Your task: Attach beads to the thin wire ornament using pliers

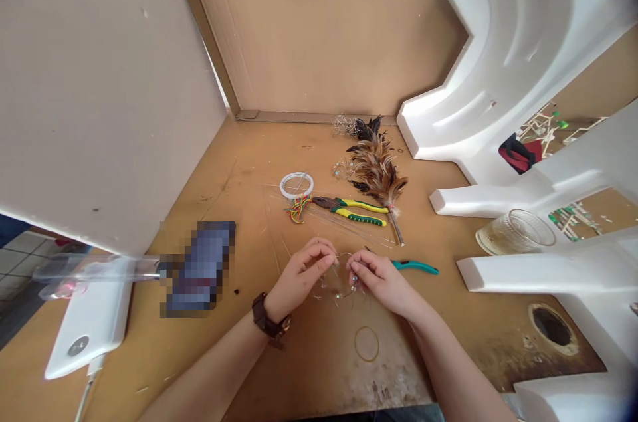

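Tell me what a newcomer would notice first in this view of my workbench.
The brown-and-black feather duster catches the eye at the middle of the wooden bench, beside the yellow-green pliers. Large white moulded foam pieces fill the right side. At the front, the left hand and right hand pinch fine wire.

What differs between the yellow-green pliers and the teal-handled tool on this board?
The yellow-green pliers show two-coloured handles and a metal head; the teal-handled tool shows one handle, its end hidden by the right hand. The pliers lie further from that hand. Both lie flat, handles pointing right.
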`<state>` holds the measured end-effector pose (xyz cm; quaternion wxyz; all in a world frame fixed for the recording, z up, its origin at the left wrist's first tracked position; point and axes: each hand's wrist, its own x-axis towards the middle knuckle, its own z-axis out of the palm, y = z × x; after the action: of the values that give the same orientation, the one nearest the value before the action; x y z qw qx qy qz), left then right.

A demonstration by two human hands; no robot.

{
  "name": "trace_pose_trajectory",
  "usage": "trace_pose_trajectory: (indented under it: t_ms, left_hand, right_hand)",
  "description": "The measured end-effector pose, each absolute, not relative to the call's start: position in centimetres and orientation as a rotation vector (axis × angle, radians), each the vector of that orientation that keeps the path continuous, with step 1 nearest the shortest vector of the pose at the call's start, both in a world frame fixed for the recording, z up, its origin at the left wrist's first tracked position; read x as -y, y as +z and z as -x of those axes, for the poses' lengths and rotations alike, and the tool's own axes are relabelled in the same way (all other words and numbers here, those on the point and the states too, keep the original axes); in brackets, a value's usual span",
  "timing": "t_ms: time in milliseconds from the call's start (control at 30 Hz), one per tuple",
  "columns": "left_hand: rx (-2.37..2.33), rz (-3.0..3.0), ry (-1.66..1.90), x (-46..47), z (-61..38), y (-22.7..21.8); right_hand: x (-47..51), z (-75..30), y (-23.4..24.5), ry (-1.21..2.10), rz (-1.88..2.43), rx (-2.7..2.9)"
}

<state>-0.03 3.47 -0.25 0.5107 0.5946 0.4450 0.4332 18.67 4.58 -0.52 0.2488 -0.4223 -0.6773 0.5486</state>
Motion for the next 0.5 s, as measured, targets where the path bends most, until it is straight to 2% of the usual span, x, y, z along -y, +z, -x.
trace_pose_trajectory:
  t_ms: [133, 267, 500]
  left_hand:
    - [-0.969, -1.006, 1.029, -3.58, 0.12, -0.66]
    - [-0.91, -0.85, 1.032, -3.63, 0.07, -0.92]
    - [-0.868, -0.86, 1.096, -3.62, 0.08, -0.64]
  right_hand:
    - [-4.66, -18.56, -0.49, 1.685, 1.065, 1.702]
    - [-4.8, -18.61, -0.47, 1.774, 1.036, 1.627]
    - [-4.65, -18.97, 0.05, 1.686, 1.133, 1.698]
